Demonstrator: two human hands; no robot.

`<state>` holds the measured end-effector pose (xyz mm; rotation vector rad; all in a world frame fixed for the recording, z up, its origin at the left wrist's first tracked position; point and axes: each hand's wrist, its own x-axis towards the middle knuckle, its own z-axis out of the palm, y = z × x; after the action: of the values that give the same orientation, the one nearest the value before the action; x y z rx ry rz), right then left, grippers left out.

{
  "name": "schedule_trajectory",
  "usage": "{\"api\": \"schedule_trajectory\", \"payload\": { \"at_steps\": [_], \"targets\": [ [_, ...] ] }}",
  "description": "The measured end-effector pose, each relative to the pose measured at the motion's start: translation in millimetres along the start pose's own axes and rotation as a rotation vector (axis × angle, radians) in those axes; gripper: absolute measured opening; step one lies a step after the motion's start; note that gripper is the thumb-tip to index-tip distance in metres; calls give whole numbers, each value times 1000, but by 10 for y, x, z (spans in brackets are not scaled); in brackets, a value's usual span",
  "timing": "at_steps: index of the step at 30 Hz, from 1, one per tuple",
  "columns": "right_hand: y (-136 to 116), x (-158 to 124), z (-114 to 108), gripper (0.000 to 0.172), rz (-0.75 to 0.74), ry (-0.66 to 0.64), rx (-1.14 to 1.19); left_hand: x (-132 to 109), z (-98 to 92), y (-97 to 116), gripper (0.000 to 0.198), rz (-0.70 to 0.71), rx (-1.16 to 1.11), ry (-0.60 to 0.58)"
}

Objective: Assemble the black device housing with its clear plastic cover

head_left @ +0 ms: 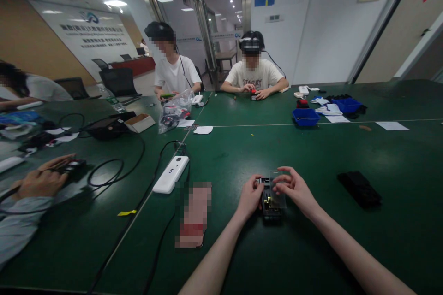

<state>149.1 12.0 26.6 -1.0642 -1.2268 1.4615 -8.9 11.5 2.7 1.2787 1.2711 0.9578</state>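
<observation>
1. The left hand (252, 197) was closed on the device (272, 215), gripping its left side
2. The right hand (295, 187) had its bent fingers at a clear plate (281, 201); whether they pinched it, I could not tell
3. The device was on or just over the table (238, 159), between both hands, with the plate overlapping its right part
4. A black case (360, 189) lay to the right, well apart from the right hand
5. Left of the left hand lay a blurred pink thing (195, 209) and a white box (171, 176) marked 5
</observation>
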Motion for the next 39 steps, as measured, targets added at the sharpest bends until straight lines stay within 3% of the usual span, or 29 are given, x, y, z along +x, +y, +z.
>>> {"api": "schedule_trajectory", "payload": {
  "at_steps": [39],
  "targets": [
    [131, -2, 95, 42, -50, -70, 41, -4, -9, -24, 21, 16, 1, 3]
  ]
}}
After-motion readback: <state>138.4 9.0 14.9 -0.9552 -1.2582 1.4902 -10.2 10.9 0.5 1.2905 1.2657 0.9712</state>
